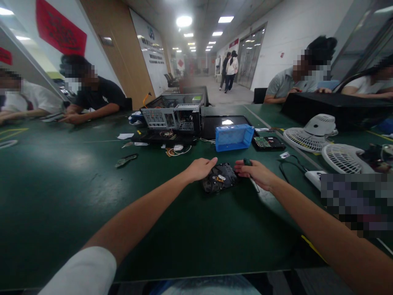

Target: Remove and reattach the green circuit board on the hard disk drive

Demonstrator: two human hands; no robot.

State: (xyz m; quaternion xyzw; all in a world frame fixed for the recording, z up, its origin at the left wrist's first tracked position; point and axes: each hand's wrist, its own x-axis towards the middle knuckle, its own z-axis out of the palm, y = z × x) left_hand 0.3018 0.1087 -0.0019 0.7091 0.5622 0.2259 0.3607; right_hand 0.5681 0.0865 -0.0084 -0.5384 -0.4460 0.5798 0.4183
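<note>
Item: black drive unit [215, 185], on the green worktop [172, 229], between the two hands; long axis roughly crosswise, right end angled slightly away from the person. Left hand [201, 169]: the nearer, touching the unit's left edge, thumb extended; how far the fingers close cannot be told. Right hand [258, 173]: just beside the right end, closed around a green-handled screwdriver [247, 162], shaft pointing back toward the person; contact with the unit unclear. Beyond the unit: blue bin [229, 143].
</note>
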